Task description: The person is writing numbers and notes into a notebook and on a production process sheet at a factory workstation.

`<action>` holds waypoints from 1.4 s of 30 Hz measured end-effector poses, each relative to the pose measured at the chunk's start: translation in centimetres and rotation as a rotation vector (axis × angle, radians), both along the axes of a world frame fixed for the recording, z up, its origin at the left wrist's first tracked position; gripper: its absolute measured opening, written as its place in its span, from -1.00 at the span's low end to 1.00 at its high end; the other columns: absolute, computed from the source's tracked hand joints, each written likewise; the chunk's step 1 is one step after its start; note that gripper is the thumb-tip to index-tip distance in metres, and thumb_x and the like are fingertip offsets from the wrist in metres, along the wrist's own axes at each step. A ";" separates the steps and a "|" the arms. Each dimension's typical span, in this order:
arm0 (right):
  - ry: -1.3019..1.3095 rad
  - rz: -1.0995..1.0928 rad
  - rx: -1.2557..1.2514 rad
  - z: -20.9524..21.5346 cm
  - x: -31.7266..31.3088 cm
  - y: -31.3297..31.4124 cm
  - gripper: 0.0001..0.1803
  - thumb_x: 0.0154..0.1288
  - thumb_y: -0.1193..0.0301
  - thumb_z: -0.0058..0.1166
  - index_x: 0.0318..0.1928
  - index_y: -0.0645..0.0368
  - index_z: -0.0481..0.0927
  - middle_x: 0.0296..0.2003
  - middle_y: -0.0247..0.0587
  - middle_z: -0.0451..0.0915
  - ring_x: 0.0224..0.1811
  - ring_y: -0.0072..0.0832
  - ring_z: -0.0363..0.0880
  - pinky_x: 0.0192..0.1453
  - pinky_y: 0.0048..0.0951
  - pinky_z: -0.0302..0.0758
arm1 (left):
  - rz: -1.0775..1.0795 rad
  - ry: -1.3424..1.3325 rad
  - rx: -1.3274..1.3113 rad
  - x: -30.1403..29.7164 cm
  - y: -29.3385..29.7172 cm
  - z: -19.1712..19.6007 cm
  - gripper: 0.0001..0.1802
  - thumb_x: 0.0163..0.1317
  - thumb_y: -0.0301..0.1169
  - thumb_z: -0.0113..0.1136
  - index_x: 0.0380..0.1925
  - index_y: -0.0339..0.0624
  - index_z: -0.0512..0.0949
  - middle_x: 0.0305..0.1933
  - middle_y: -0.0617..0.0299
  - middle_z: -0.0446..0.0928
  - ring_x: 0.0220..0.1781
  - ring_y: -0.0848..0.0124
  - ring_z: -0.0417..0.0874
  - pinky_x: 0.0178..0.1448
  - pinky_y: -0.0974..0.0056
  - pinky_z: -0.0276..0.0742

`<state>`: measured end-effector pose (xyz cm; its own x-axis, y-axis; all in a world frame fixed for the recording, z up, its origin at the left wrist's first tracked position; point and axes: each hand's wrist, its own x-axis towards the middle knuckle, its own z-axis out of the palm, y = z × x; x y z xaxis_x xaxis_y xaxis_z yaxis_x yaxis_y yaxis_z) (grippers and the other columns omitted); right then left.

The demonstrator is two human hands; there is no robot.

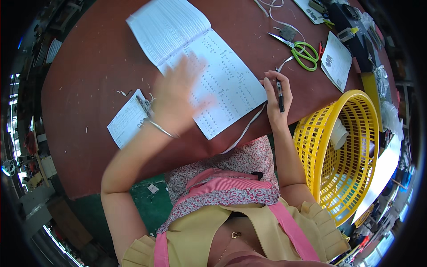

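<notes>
An open notebook (224, 86) with columns of handwriting is laid aslant on the brown table (89, 120), its lower corner near the table's front edge and its upper leaf reaching to the picture's top. The left hand (182, 86) is seen over the notebook's left side, blurred; its thumb is held away from the extended fingers, but how closely these lie together cannot be told, nor whether the page is touched. By the right hand (279, 95), just beside the notebook's right edge, a black pen (280, 100) is held between thumb and bent fingers. On this side the room is made narrow: the green-handled scissors (305, 56) are placed beyond the hand, a printed card (336, 62) lies farther right, and the yellow basket (311, 147) is set close to the table edge, near the right forearm. A white ribbon (249, 127) is stretched between the notebook and the front edge. At left, a small paper sheet (126, 122) is partly covered by the left forearm, and beyond it a wider stretch of tabletop is offered for moving.
</notes>
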<state>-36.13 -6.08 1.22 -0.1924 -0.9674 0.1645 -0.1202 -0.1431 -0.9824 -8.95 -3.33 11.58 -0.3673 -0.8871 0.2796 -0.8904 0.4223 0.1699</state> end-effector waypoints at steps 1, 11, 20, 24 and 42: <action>0.041 0.002 -0.029 -0.1 0.1 0.0 -0.76 0.43 0.51 0.18 0.05 0.27 0.55 -0.11 -0.23 0.66 -0.19 -0.61 0.65 -0.12 -0.60 0.54 | -0.062 -0.172 0.195 -1.7 2.5 -1.8 0.13 0.06 0.18 0.44 0.52 -0.14 0.19 0.56 -0.19 0.16 0.54 -0.22 0.21 0.53 -0.25 0.14; -0.026 -0.002 0.011 0.6 0.1 -0.2 -0.79 0.51 0.48 0.07 0.05 0.33 0.54 -0.11 -0.14 0.66 -0.13 -0.51 0.70 0.04 -0.48 0.60 | -0.144 0.012 0.226 -2.7 6.8 -5.7 -0.56 0.25 -0.35 0.31 0.09 -0.35 0.59 0.08 -0.11 0.64 0.09 0.01 0.71 0.13 0.07 0.66; -0.027 -0.021 0.074 0.6 0.0 -0.1 -0.72 0.58 0.32 0.01 0.06 0.29 0.55 -0.06 -0.13 0.67 -0.14 -0.49 0.70 0.00 -0.46 0.57 | 0.055 0.717 0.857 1.0 1.7 -4.2 -0.76 0.04 -0.40 0.57 -0.54 -0.25 0.64 -0.39 0.24 0.69 -0.36 0.51 0.67 -0.22 0.37 0.55; -0.014 -0.016 0.070 0.7 0.4 -0.2 -0.75 0.50 0.41 0.13 0.07 0.26 0.56 -0.05 -0.17 0.67 -0.15 -0.53 0.70 -0.09 -0.51 0.57 | 0.233 0.647 1.006 3.9 -2.2 -1.8 -0.69 0.16 -0.38 0.53 -0.57 -0.14 0.52 -0.54 0.46 0.48 -0.44 0.65 0.47 -0.34 0.42 0.45; 0.149 -0.010 -0.026 -0.3 -0.2 -0.2 -0.60 0.23 0.68 0.27 0.08 0.24 0.55 -0.01 -0.25 0.64 -0.07 -0.54 0.70 -0.16 -0.59 0.59 | -0.223 -0.169 -0.055 -3.6 8.9 -7.5 -0.50 0.19 -0.39 0.21 0.08 -0.54 0.51 0.12 -0.30 0.56 0.12 -0.03 0.69 0.07 0.18 0.72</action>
<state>-36.37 -6.23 0.94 -0.1740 -0.9606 0.2168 -0.2658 -0.1662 -0.9496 -12.57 5.56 4.09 -0.5972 -0.7643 0.2434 -0.7882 0.6154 -0.0014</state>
